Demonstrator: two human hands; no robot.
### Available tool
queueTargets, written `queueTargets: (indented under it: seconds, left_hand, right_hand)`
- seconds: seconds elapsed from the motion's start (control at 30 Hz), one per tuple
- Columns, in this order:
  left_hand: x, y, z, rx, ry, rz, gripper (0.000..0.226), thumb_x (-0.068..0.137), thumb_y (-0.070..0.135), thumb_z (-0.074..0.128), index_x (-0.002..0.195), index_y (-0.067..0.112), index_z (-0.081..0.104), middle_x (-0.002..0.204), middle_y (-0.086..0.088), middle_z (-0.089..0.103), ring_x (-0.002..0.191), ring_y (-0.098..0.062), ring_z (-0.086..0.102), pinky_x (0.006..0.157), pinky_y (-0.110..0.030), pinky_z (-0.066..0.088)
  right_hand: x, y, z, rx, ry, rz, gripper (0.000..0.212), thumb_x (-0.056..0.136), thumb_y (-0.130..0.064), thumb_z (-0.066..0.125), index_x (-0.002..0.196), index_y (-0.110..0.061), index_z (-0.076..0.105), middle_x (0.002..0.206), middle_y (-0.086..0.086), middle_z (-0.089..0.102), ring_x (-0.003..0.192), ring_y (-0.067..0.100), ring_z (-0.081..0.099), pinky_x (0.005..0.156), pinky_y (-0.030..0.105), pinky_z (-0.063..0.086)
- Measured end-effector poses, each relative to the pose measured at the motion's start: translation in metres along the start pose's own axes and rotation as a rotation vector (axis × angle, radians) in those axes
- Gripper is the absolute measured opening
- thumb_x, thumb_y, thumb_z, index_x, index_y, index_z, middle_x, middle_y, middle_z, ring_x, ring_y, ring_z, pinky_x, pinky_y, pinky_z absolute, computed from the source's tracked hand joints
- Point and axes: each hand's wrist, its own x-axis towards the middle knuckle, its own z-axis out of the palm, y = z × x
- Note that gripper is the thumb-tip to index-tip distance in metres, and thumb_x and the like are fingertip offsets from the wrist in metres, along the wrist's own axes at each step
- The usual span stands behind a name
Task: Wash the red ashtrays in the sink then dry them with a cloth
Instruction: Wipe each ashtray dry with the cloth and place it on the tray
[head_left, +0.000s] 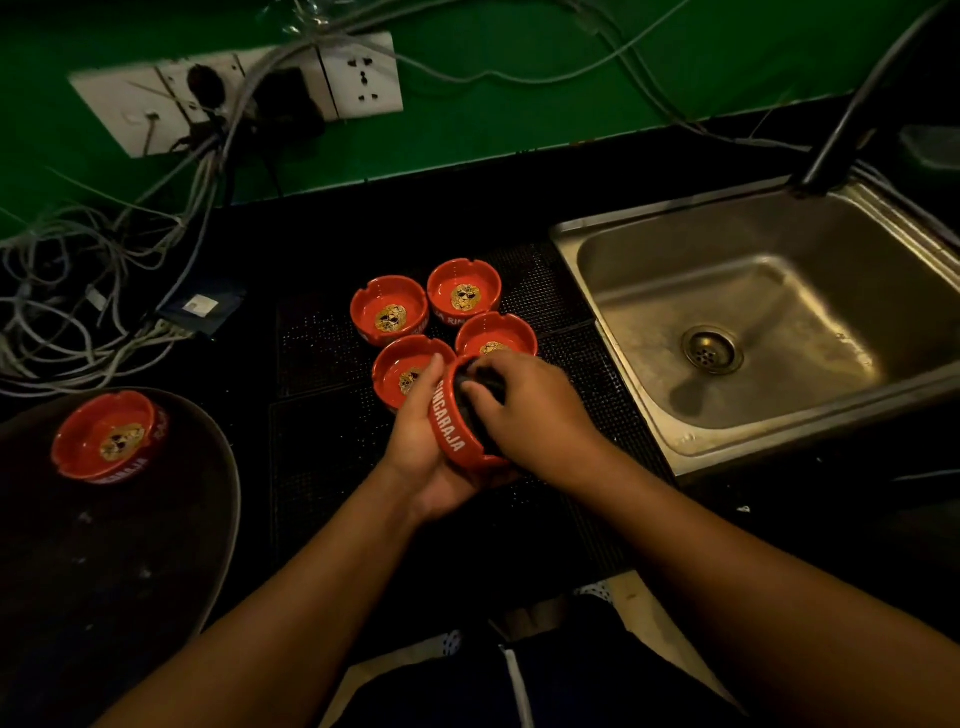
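Left hand (415, 460) grips tilted ashtray (451, 434), I see | right hand (535, 415) clutches dark cloth (480, 387) inside it | black mat (322, 457) beneath, steel sink (779, 291) right, green wall (519, 109) behind.

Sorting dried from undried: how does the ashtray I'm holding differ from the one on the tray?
The held ashtray is tipped on its side in the left hand; the tray ashtray sits upright, untouched. The right hand presses a cloth into the held one; the tray one's logo shows. Both red, white lettering.
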Motion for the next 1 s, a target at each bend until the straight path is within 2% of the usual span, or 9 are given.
queueTargets:
  seconds: [0.17, 0.27, 0.4, 0.53, 0.63, 0.73, 0.83, 0.93, 1.0]
  left_hand:
    - [-0.001, 0.009, -0.015, -0.087, -0.011, 0.037, 0.064, 0.092, 0.058, 0.036, 0.084, 0.01, 0.078, 0.089, -0.014, 0.072, 0.082, -0.027, 0.071, 0.071, -0.038, 0.059]
    - [-0.004, 0.009, -0.024, -0.036, -0.021, 0.023, 0.067, 0.091, 0.061, 0.033, 0.092, 0.011, 0.077, 0.098, -0.016, 0.071, 0.087, -0.03, 0.07, 0.077, -0.044, 0.055]
    - [-0.006, 0.008, -0.022, 0.034, 0.001, -0.052, 0.062, 0.088, 0.064, 0.036, 0.097, 0.017, 0.075, 0.105, -0.018, 0.071, 0.088, -0.033, 0.069, 0.076, -0.049, 0.053]
    - [-0.006, 0.017, -0.018, 0.111, -0.019, -0.045, 0.059, 0.09, 0.062, 0.035, 0.095, 0.021, 0.076, 0.101, -0.016, 0.071, 0.087, -0.03, 0.069, 0.074, -0.047, 0.054]
    - [-0.003, 0.023, -0.023, 0.095, -0.019, -0.012, 0.059, 0.09, 0.06, 0.037, 0.093, 0.015, 0.075, 0.093, -0.013, 0.071, 0.085, -0.027, 0.068, 0.075, -0.041, 0.053]
    - [-0.004, 0.026, -0.026, 0.131, -0.034, 0.011, 0.055, 0.087, 0.057, 0.041, 0.098, 0.014, 0.073, 0.097, -0.014, 0.07, 0.09, -0.029, 0.067, 0.083, -0.045, 0.05]
    - [-0.006, 0.024, -0.022, 0.172, -0.03, -0.02, 0.051, 0.082, 0.057, 0.048, 0.1, 0.017, 0.073, 0.104, -0.017, 0.069, 0.096, -0.035, 0.065, 0.09, -0.058, 0.046]
    - [-0.008, 0.023, -0.016, 0.214, -0.02, -0.033, 0.052, 0.088, 0.057, 0.042, 0.09, 0.018, 0.077, 0.094, -0.015, 0.071, 0.087, -0.03, 0.067, 0.086, -0.053, 0.049]
    - [-0.007, 0.023, -0.018, 0.185, -0.009, -0.022, 0.055, 0.09, 0.055, 0.042, 0.094, 0.011, 0.075, 0.092, -0.016, 0.069, 0.083, -0.029, 0.067, 0.079, -0.045, 0.052]
  right_hand:
    - [-0.003, -0.015, -0.014, 0.22, -0.406, -0.103, 0.029, 0.089, -0.021, 0.064, 0.118, -0.021, 0.064, 0.111, -0.002, 0.068, 0.101, 0.011, 0.064, 0.091, 0.031, 0.053]
    - [-0.002, -0.011, -0.03, -0.106, -0.612, -0.191, 0.033, 0.088, -0.019, 0.063, 0.12, -0.026, 0.062, 0.112, -0.004, 0.066, 0.099, 0.013, 0.062, 0.085, 0.028, 0.053]
    - [0.0, -0.009, -0.025, -0.384, -0.405, -0.202, 0.035, 0.09, -0.014, 0.056, 0.123, -0.021, 0.059, 0.114, 0.004, 0.064, 0.103, 0.023, 0.06, 0.089, 0.037, 0.051]
    - [0.002, -0.01, -0.008, -0.088, -0.184, -0.149, 0.032, 0.088, -0.014, 0.061, 0.119, -0.019, 0.061, 0.114, 0.001, 0.065, 0.106, 0.016, 0.06, 0.092, 0.032, 0.05]
    - [0.001, -0.017, -0.011, 0.293, -0.346, -0.078, 0.023, 0.087, -0.011, 0.062, 0.107, -0.023, 0.063, 0.098, -0.008, 0.065, 0.087, 0.0, 0.062, 0.074, 0.02, 0.054]
    - [-0.001, -0.013, -0.022, 0.049, -0.516, -0.086, 0.026, 0.087, -0.016, 0.063, 0.11, -0.028, 0.062, 0.098, -0.007, 0.063, 0.086, 0.008, 0.063, 0.071, 0.021, 0.052]
    - [-0.001, -0.005, -0.02, -0.251, -0.374, -0.043, 0.037, 0.089, -0.019, 0.061, 0.125, -0.024, 0.055, 0.115, 0.001, 0.06, 0.109, 0.019, 0.051, 0.089, 0.028, 0.043]
    - [-0.004, -0.007, -0.007, 0.001, -0.138, -0.03, 0.031, 0.087, -0.013, 0.061, 0.117, -0.022, 0.061, 0.105, -0.005, 0.061, 0.104, 0.014, 0.053, 0.087, 0.021, 0.04]
    - [-0.005, -0.009, -0.006, 0.232, -0.22, -0.041, 0.024, 0.085, -0.012, 0.063, 0.106, -0.024, 0.066, 0.098, -0.009, 0.065, 0.094, 0.007, 0.062, 0.079, 0.018, 0.048]
